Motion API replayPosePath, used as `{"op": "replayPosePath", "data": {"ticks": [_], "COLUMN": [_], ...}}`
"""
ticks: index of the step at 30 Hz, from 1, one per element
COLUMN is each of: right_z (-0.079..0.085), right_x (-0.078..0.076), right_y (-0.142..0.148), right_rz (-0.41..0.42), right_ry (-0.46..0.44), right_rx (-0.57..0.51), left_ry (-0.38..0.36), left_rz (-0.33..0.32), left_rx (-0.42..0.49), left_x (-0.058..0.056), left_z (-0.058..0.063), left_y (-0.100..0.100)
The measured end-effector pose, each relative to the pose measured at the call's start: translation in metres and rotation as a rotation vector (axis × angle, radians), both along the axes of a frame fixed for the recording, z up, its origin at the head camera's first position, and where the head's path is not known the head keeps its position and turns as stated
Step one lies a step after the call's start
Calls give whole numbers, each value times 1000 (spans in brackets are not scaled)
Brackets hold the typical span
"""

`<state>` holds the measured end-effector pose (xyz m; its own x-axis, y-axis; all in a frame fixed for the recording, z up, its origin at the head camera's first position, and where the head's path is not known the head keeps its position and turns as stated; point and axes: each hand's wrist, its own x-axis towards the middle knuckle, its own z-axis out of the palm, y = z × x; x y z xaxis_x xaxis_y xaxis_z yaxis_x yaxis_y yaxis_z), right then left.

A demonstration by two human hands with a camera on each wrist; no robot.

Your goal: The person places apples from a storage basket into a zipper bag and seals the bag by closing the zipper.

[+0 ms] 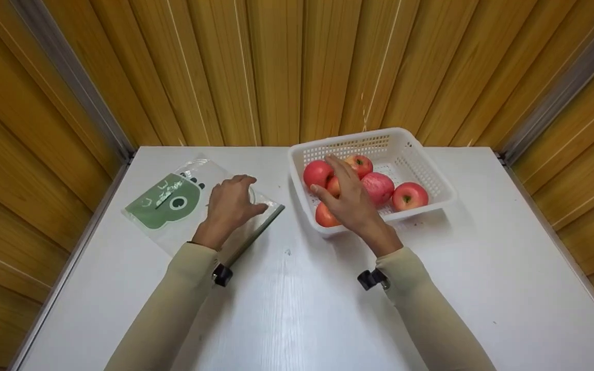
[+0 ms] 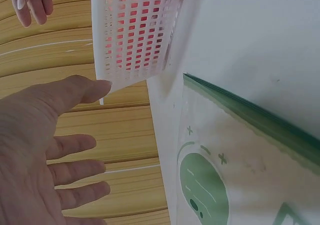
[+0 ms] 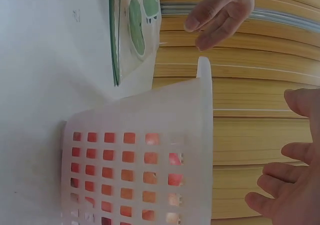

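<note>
My left hand (image 1: pixel 230 205) hovers over a clear plastic zip bag (image 1: pixel 268 198) printed with green cartoon shapes, its fingers relaxed and holding nothing. In the left wrist view the bag (image 2: pixel 240 150) lies beside that hand, its green edge toward the basket. Over the near left part of a white plastic basket (image 1: pixel 433 165) is my right hand (image 1: pixel 351 201), fingers spread and nothing in its grasp. Several red apples (image 1: pixel 410 197) sit inside the basket, and the right hand hides some of them from the head view. One pinkish apple (image 1: pixel 378 187) lies near the middle.
Both items rest on a white table (image 1: pixel 286 309), the bag to the left and the basket right of centre. Wood-patterned panels (image 1: pixel 276 72) stand behind the table's far edge and along both sides. A black wrist camera (image 1: pixel 222 275) is strapped to the left sleeve.
</note>
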<state>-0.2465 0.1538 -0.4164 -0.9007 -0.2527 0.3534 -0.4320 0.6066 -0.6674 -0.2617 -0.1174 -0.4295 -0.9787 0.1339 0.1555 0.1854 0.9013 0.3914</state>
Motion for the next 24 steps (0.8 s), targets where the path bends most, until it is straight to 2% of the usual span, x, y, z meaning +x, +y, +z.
{"op": "replayPosePath", "data": {"ticks": [9,14,20,24], "right_z": [-6,-10,-14,-16], "right_x": [3,7,10,13], "right_y": [-11,-15,-20,-22], "right_rz": [5,27,39,48], "right_ry": [29,46,77,82], "right_rx": [-40,-72,-61,-67], "left_ry": [-113,-111,-82,-115], "left_rz": [23,18,-13,-7], "left_rx": [64,81,62,68], "left_x": [5,8,11,13], "left_z": [-5,-9,-17,-24], "left_y": [-3,-6,-7,-6]}}
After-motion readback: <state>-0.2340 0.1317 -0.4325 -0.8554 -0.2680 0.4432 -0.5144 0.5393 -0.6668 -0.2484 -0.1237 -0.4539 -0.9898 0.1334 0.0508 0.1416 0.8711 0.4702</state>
